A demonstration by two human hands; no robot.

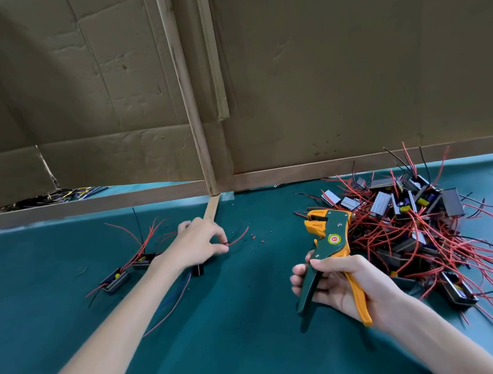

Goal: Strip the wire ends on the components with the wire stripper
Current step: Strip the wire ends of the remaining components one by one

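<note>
A green and orange wire stripper [331,233] stands right of centre, handles gripped by the right hand [340,286]. Left of centre, the left hand [198,241] pinches a red wire [239,236]. Wired components [405,211] are heaped at right on the teal tabletop [253,350].

A single wide-angle head camera is looking forward and down from the near edge of the green worktop [253,350], hovering close above it. It is facing the cardboard wall [347,58] along the far edge, taking in the left hand [199,241] and right hand [337,283] at mid-worktop.
</note>
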